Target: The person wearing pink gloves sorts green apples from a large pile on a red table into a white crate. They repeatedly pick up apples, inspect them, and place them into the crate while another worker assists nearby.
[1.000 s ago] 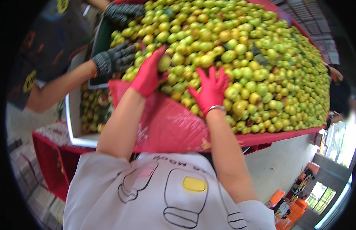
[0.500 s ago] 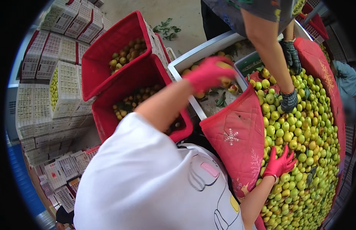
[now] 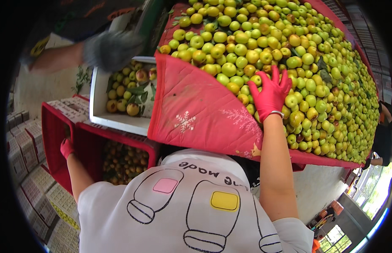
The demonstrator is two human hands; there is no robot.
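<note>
Fruit (image 3: 246,59), mostly green with yellow and brownish patches, lies in the head view as a broad heap on the red cloth (image 3: 200,101), reaching well to the right of the cloth's bare, snowflake-printed flap. In a red glove, the person's right hand (image 3: 269,93) rests on the heap just right of that flap, fingers spread over the fruit (a thin bracelet (image 3: 277,113) circles the wrist). Well left of the cloth, the left hand (image 3: 67,148), gloved in red too, is at a red crate (image 3: 54,162); I cannot tell whether its fingers are spread, pressed together or pinching something. Nearer the cloth, on its lower left, a second crate (image 3: 153,153), also red, contains smaller-looking brownish fruit. Just beside the cloth's left edge, a white tray (image 3: 120,124) bears more fruit and some leaves (image 3: 139,90). Up and left of the cloth, another person's grey-gloved hand (image 3: 113,49) is too blurred to show its fingers. White crates (image 3: 23,152) stand stacked far left of the cloth.
</note>
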